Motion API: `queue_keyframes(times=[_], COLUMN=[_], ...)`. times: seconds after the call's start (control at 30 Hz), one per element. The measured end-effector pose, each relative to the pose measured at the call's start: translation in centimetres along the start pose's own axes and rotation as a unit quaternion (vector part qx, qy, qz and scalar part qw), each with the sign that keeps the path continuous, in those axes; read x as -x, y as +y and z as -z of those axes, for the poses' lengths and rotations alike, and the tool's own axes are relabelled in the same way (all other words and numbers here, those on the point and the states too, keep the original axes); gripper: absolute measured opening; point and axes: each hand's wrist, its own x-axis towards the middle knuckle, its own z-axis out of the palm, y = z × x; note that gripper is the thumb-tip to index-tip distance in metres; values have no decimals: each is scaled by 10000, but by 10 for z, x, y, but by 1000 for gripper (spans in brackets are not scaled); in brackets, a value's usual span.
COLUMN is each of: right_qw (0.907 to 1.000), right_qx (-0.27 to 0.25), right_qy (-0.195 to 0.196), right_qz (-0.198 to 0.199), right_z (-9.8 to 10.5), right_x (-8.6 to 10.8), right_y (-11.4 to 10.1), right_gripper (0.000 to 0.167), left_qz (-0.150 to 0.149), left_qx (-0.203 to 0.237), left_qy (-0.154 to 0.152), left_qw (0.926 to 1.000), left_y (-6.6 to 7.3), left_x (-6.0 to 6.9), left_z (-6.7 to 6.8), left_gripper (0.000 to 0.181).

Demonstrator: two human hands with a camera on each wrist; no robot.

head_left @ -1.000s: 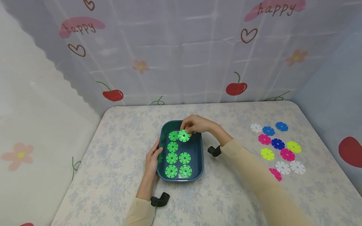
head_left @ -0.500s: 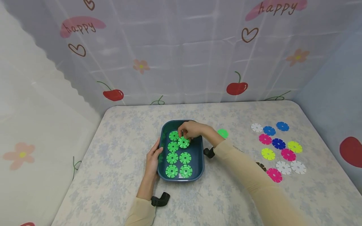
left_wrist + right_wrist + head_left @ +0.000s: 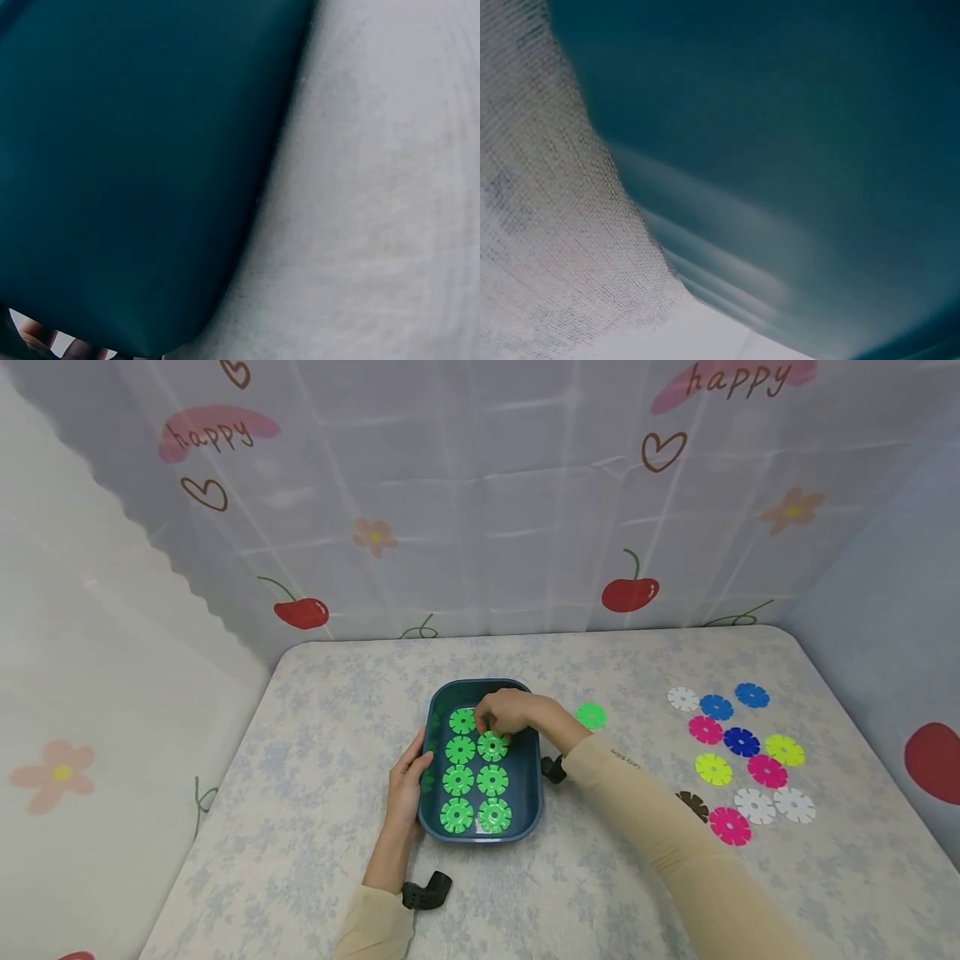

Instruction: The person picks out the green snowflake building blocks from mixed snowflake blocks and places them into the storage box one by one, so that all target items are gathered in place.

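Note:
A dark teal plastic tray (image 3: pixel 526 797) stands on the table, with green notched plastic discs (image 3: pixel 457 780) lying in two columns inside. My left hand (image 3: pixel 405 781) holds the tray's left side, thumb at the rim. In the left wrist view the tray's outer wall (image 3: pixel 135 150) fills the left part, and a few fingers (image 3: pixel 79 349) peek out at its lower corner. Inside the tray, my right hand (image 3: pixel 510 710) pinches the far edge of a green disc (image 3: pixel 492 747) in the right column; its fingertips are partly hidden. The right wrist view has only the tray wall (image 3: pixel 742 150) and tablecloth.
A single green disc (image 3: pixel 592 716) lies on the table just right of the tray, beyond the right forearm. Farther right are several loose discs, white, blue, pink and yellow (image 3: pixel 713 769). A brown disc (image 3: pixel 693 806) is partly covered by the right sleeve.
My right hand has brought the green disc from the tray's far end toward me, into line with the right column. The moving arm has uncovered the outside green disc and the brown one.

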Motion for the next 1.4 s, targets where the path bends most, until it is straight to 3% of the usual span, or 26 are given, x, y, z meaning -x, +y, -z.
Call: queue_keyframes(times=[0.37, 1.23, 1.4], right_qw=[9987, 9964, 9967], right_qx=[489, 668, 459], right_qy=[33, 364, 665], right_qz=[-160, -385, -2], right_z=[-4, -8, -6], right_x=[0, 0, 2], right_y=[-4, -6, -4], right_gripper=[35, 25, 23], left_qz=[57, 78, 73], left_qx=[-10, 22, 8], left_qy=[37, 1, 21], left_qw=[10000, 10000, 10000], left_y=[-1, 0, 0], left_x=[-2, 0, 0], left_z=[1, 0, 0], left_gripper=[51, 51, 52])
